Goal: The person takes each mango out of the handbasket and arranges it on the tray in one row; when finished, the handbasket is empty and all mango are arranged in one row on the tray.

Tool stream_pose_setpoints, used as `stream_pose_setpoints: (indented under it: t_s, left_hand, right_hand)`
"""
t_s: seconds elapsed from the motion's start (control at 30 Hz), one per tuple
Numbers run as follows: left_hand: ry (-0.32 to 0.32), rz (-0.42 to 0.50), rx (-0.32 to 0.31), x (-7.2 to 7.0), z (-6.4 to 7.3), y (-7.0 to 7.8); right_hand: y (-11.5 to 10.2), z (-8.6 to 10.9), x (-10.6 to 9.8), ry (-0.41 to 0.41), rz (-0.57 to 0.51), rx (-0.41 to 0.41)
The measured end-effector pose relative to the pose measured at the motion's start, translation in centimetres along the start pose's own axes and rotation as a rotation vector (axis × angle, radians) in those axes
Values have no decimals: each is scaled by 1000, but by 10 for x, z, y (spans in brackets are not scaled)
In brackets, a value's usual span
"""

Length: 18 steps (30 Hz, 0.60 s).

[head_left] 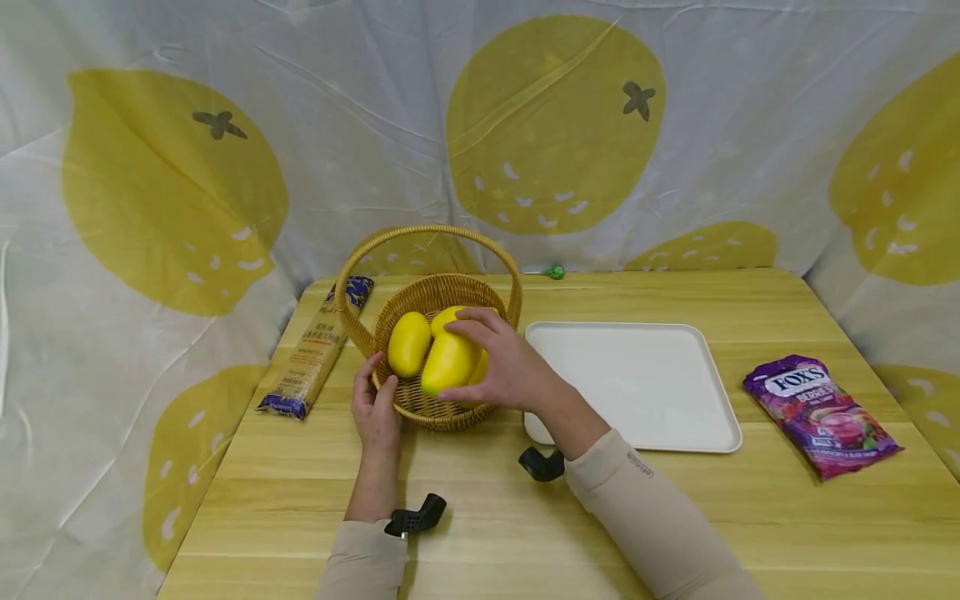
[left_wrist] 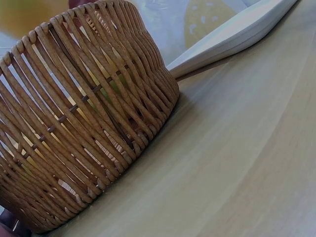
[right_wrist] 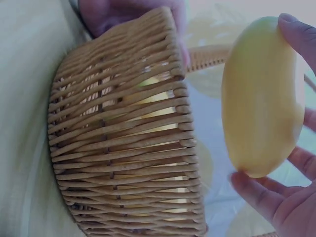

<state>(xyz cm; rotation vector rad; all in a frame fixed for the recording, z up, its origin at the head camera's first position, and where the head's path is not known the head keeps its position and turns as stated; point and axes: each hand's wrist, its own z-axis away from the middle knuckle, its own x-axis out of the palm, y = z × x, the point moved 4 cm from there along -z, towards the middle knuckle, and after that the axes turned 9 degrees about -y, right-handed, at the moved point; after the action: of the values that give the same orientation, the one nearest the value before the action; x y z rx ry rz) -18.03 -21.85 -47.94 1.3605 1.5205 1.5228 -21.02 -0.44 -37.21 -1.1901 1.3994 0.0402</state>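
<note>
A yellow mango [head_left: 450, 365] with a greenish tip is pinched between the thumb and fingers of my right hand [head_left: 513, 367]. In the right wrist view this mango [right_wrist: 261, 98] is held above the rim of the wicker basket [right_wrist: 128, 133]. More mangoes lie inside, including one mango [head_left: 409, 344] on the left; the others are partly hidden behind the held one and my hand. My left hand [head_left: 377, 417] grips the basket's near left rim, thumb inside and fingers outside. The left wrist view shows mainly the woven side of the basket [left_wrist: 84, 113].
Right of the basket lies a white rectangular tray [head_left: 637, 383]. Farther right is a purple candy bag [head_left: 825, 417]. A spaghetti packet [head_left: 315, 350] lies left of the basket, partly behind its tall handle [head_left: 427, 229]. A small green object [head_left: 555, 272] sits at the table's back edge.
</note>
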Motion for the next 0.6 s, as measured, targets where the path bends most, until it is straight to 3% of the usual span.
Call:
stream_pose_setpoints:
  t_s: [0.3,0.6]
  left_hand:
    - [10,-7,-8,-1,0,-1]
    - [16,-1,10,0,-1,-1]
  right_hand:
    - [-1,27,-7,48,-107,-68]
    - [1,41,-10,23,-334,-62]
